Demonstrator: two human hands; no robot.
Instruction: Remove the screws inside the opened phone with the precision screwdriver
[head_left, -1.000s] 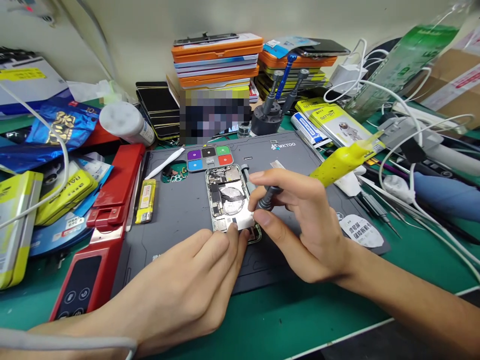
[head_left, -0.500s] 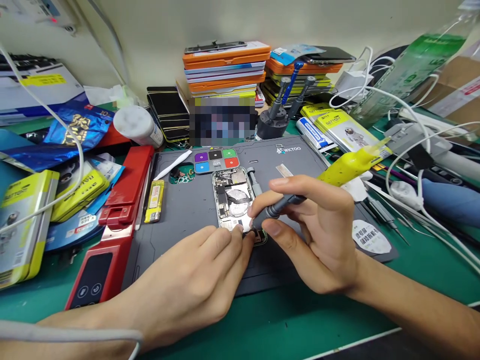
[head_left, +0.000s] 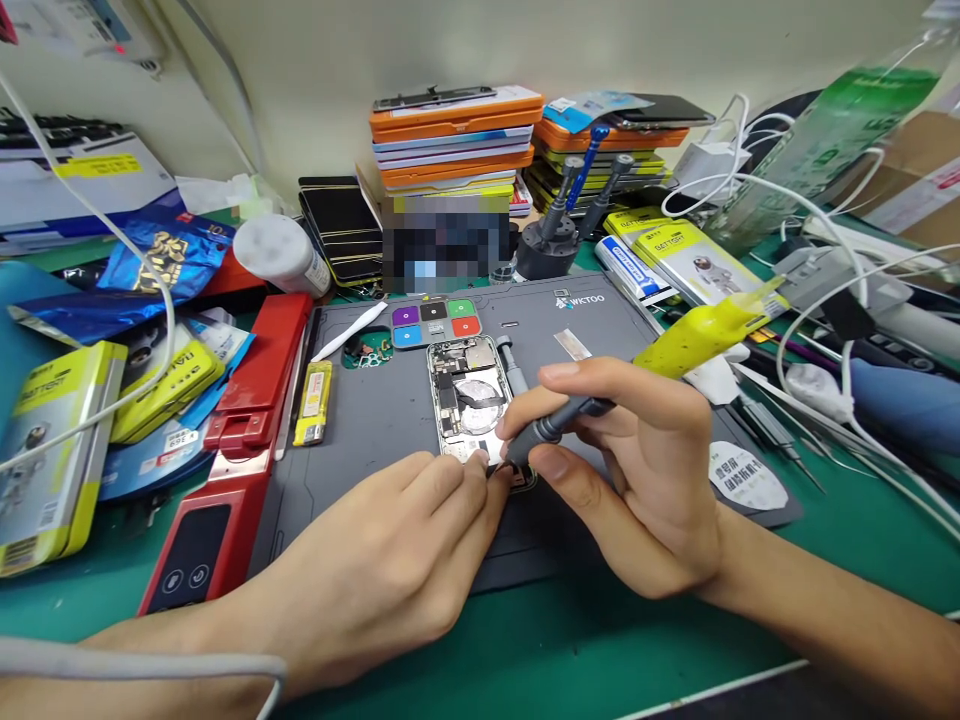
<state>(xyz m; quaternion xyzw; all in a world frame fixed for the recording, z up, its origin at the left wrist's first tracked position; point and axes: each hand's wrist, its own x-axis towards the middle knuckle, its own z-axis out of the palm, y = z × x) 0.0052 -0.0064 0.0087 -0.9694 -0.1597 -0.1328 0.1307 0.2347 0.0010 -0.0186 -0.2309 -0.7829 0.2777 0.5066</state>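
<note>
An opened smartphone (head_left: 469,400) lies on the dark grey work mat (head_left: 390,420), its inner parts and a round coil exposed. My right hand (head_left: 637,470) grips a dark grey screwdriver (head_left: 551,425), slanted so that its tip end points at the phone's lower end. The tip itself is hidden by fingers. My left hand (head_left: 405,545) is closed, its fingertips pressed together against the phone's lower edge beside the screwdriver; what they pinch is hidden. Another grey screwdriver (head_left: 512,365) lies along the phone's right side.
Left of the phone lie a yellow battery (head_left: 313,402), a white pry tool (head_left: 350,331) and a red device (head_left: 259,390). Behind stand a screwdriver holder (head_left: 547,245) and stacked orange boxes (head_left: 456,120). A yellow bottle (head_left: 690,335) and cables are on the right.
The whole view has shifted slightly, with the surroundings a little further right. Both hands, the screwdriver and the phone keep nearly the same places relative to each other.
</note>
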